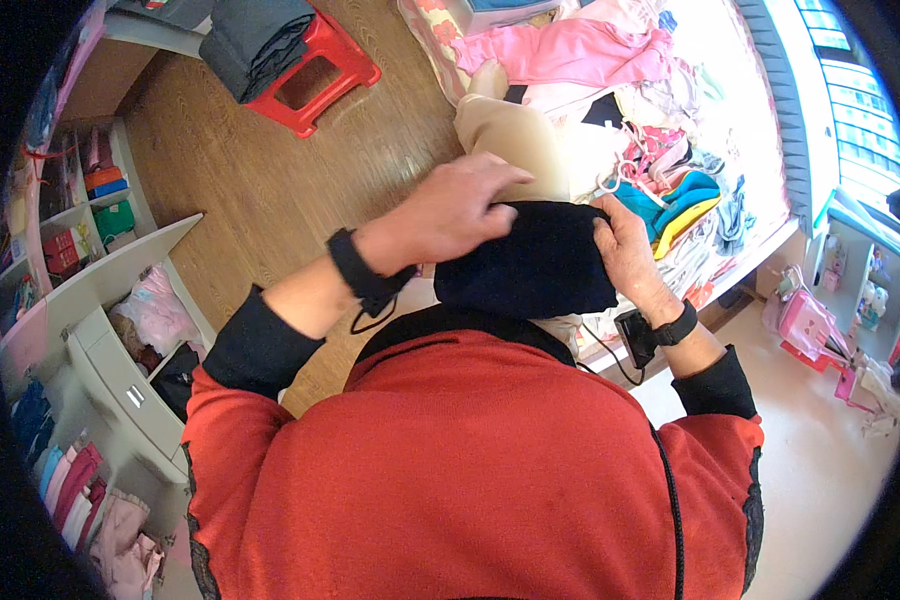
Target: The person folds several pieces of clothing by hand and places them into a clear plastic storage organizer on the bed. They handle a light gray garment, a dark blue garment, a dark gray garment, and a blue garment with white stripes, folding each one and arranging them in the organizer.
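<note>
A folded black cloth (529,259) lies across my lap, close to the hem of my red top. My right hand (622,244) grips its right edge, with the thumb on the near side. Over its upper left corner is my left hand (457,210), the fingers bent and slightly blurred; whether they press on the cloth or hover over it, I cannot tell. Beige fabric (517,142) covers a leg beyond the cloth. Just to the right, teal and yellow garments (671,202) and white hangers (621,174) lie on the bed.
Pink clothing (577,52) and other garments are spread over the bed. A red plastic stool (345,67) holds folded dark cloth (259,45) on the wooden floor. Open shelves (131,176) and a drawer unit (120,375) stand at left. A pink bag (806,322) is at right.
</note>
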Available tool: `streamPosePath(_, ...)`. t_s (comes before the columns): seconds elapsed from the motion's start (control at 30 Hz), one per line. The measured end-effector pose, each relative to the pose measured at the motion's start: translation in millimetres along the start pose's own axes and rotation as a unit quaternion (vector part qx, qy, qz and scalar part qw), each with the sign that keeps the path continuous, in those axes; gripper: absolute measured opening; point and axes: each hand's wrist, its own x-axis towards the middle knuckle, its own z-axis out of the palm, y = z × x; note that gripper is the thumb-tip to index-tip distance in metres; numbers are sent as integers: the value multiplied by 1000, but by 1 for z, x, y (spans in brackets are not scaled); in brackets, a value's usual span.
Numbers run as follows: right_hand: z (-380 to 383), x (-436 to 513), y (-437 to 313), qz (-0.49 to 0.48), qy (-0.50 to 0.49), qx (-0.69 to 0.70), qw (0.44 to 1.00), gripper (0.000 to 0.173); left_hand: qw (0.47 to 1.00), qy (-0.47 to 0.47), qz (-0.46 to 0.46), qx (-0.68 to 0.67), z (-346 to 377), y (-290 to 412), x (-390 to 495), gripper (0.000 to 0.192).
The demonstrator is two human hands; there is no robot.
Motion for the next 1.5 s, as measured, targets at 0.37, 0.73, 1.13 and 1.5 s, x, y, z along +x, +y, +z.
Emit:
streamPosePath(0.37, -11, 3, -31, -145, -17, -153, 977, 28, 974, -164, -148, 48, 19, 13, 10, 71)
streamPosePath(0.73, 41, -43, -47, -251, -244, -97, 932, 73, 972, -217, -94, 4, 44, 38, -64, 74)
streamPosePath(1.13, 49, -63, -102, -125, -443, -164, 872, 54, 996, -72, -42, 11, 49, 56, -137, 64)
streamPosePath(1.5, 74, -56, -121, -276, -375, -211, 860, 43, 986, 75, 88, 118, 21, 76, -163, 45)
